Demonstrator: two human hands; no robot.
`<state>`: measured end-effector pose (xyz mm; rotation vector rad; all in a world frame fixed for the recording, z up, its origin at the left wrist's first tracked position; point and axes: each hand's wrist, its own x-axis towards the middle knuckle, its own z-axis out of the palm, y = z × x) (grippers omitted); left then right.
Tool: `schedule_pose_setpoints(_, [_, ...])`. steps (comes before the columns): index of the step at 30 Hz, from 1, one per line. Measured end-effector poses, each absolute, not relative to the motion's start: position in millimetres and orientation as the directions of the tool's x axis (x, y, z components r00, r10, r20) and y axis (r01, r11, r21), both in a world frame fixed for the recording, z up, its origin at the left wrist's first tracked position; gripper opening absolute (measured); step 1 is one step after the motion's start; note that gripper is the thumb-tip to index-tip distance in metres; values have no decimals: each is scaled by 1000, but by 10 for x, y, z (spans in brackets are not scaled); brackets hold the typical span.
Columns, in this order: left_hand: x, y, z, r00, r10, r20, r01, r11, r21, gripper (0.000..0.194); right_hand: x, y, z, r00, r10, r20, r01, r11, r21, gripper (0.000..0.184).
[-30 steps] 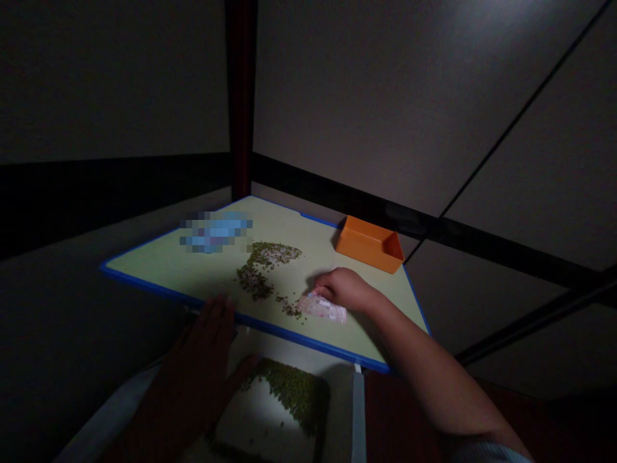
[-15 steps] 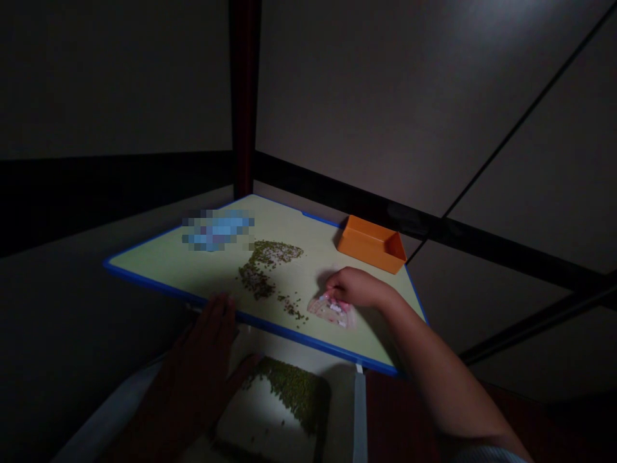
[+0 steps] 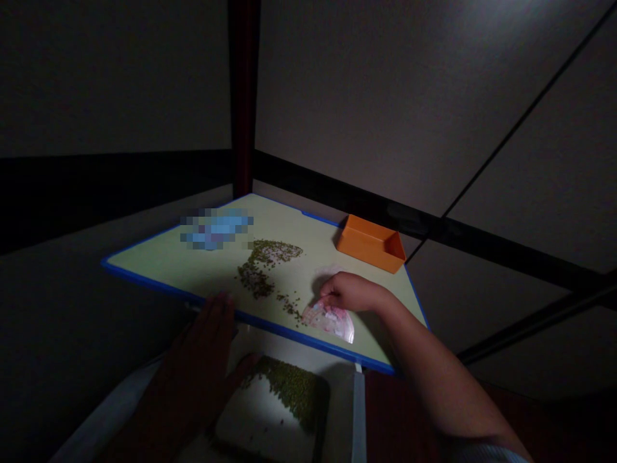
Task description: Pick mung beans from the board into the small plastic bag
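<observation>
My right hand (image 3: 347, 292) is closed on a clear, half-round protractor (image 3: 330, 321) with pink markings, held low over the blue-edged board (image 3: 193, 267). Just left of the protractor lies a thin trail of small green grains (image 3: 290, 307). A larger curved patch of the same grains (image 3: 258, 280) spreads across the board's middle. In shadow, my left hand (image 3: 212, 341) rests at the near edge of the board, fingers stretched out and thumb apart, holding nothing visible. Below the board, more green grains (image 3: 299, 389) lie along one side of a pale container (image 3: 358, 411).
An orange open box (image 3: 369, 247) stands at the board's far right corner. A blurred-out blue item (image 3: 216, 230) lies at the left of the board. Walls (image 3: 337, 96) close in behind, with a dark red post (image 3: 243, 96) at the corner.
My right hand and the protractor shifted right, then came slightly back left and nearer to me; the protractor now faces up more fully. My left hand stays put.
</observation>
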<state>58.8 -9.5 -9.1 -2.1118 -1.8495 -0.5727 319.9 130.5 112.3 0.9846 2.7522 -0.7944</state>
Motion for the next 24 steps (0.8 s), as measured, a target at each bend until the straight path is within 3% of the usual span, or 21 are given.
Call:
schedule_pose_setpoints(13, [576, -95, -100, 125, 870, 477, 986, -162, 37, 85, 3103, 1195, 1184, -804, 534, -260, 593, 703, -392, 30])
schedule_pose_setpoints(24, [596, -110, -76, 100, 882, 461, 986, -149, 72, 84, 3116, 1193, 1158, -820, 503, -272, 569, 666, -482, 30])
